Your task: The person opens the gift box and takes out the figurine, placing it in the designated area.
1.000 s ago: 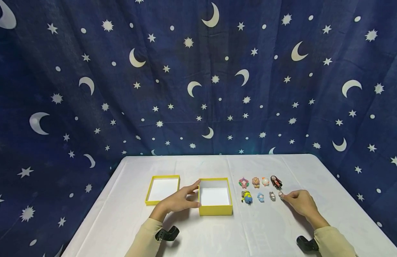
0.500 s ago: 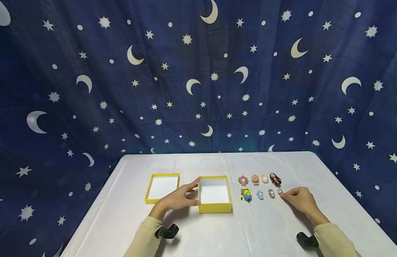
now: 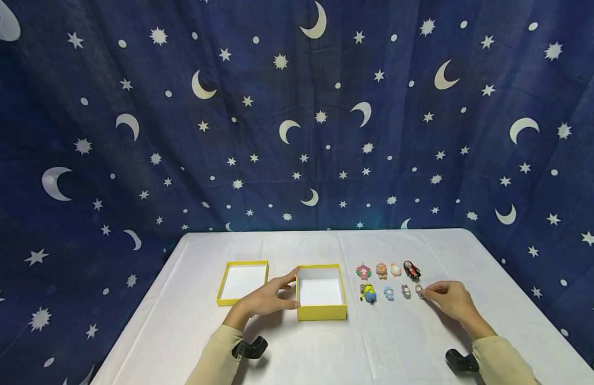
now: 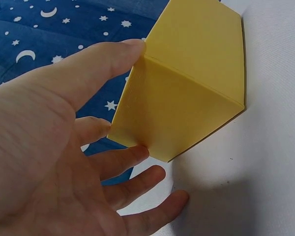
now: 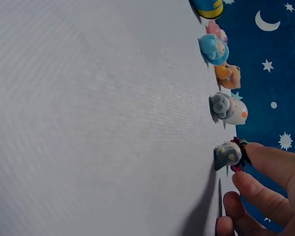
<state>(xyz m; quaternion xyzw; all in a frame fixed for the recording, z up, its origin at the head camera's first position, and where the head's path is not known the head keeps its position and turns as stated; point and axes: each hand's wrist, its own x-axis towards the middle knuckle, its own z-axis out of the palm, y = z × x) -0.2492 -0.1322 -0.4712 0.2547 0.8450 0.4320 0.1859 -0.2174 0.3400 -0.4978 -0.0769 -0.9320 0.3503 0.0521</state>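
A yellow box [image 3: 322,312] with a white inside stands in the middle of the table. My left hand [image 3: 268,297] rests at its left side, fingers spread. In the left wrist view the thumb touches one upper corner of the yellow box [image 4: 177,98], the fingertips lying along the other edge. At the right end of the front row, my right hand [image 3: 453,302] pinches a small grey figurine [image 3: 419,291] by its side. In the right wrist view that grey figurine [image 5: 227,155] stands upright on the cloth, thumb and forefinger right at its head.
Left of the box lies its shallow yellow lid [image 3: 242,280], inside up. Several toy figures stand in two rows, among them a Minion [image 3: 368,293], a blue figure [image 3: 389,292], a grey one [image 3: 406,291] and a dark-haired doll [image 3: 411,270]. A starry curtain [image 3: 297,133] hangs behind.
My right hand and the grey figurine shift very slightly right of the neighbouring figure, and more of the figurine shows. The left hand stays at the box. The head view tilts a little.
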